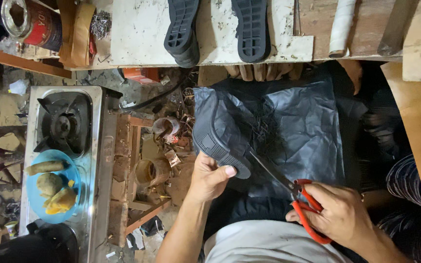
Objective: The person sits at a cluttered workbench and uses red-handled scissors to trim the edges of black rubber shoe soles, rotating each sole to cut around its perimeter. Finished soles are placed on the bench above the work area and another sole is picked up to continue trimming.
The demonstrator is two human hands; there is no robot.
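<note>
L hand (209,176) gripping shoe sole (219,141), R hand (339,214) closing scissors (288,187) w/ red handles; blades nearing thumb, slip could nick it.

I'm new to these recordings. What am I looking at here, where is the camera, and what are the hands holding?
One camera, worn on a person's head, looks down at their own two bare hands. The left hand grips a black shoe sole. The right hand holds red-handled scissors, blades at the sole's edge. A dark plastic sheet with black trimmings lies underneath. Two more black soles rest on the workbench above. At left, a gas stove and a blue plate of food.
</note>
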